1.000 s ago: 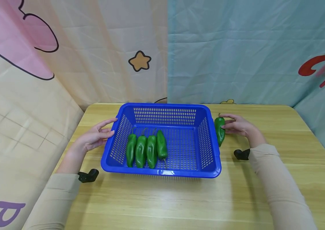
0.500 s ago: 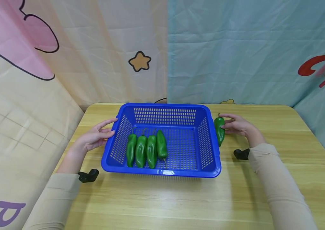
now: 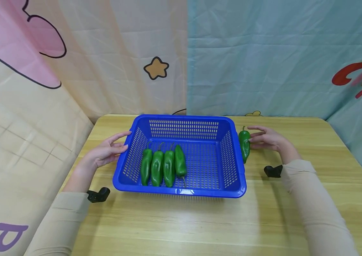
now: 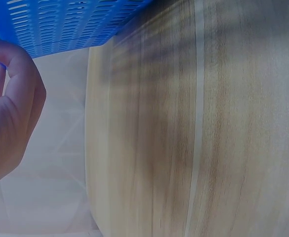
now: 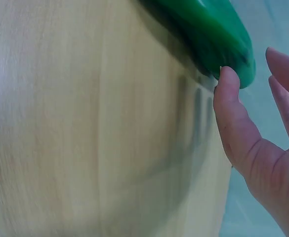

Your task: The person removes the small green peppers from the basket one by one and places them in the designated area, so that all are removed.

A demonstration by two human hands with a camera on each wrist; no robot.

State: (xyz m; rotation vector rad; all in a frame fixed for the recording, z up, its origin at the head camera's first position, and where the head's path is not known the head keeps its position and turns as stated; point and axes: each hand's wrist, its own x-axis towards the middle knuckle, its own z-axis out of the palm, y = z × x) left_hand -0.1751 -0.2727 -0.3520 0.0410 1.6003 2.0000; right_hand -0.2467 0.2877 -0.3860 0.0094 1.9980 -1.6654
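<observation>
A blue plastic basket (image 3: 181, 192) with slotted walls stands on the wooden table. Inside, toward its left half, several green peppers (image 3: 157, 168) lie side by side; the rightmost has its stem toward me. My left hand (image 3: 105, 152) holds the basket's left rim with thumb and fingers; in the left wrist view the thumb meets the lip. Another green pepper (image 3: 244, 144) lies outside, beside the right wall. My right hand (image 3: 268, 139) is just right of it, fingers spread; in the right wrist view the thumb overlaps the pepper's end (image 5: 218, 34), and I cannot tell whether they touch.
The light wooden table (image 3: 206, 227) extends in front and to the right. Patterned curtains (image 3: 248, 64) hang behind the table and at both sides. A black wrist mount (image 3: 99, 195) sits at the left wrist and another black mount (image 3: 273, 171) at the right.
My right hand has shifted slightly right, loosening its fingers from the pepper beside the basket. The left hand, the basket and the peppers have not visibly moved.
</observation>
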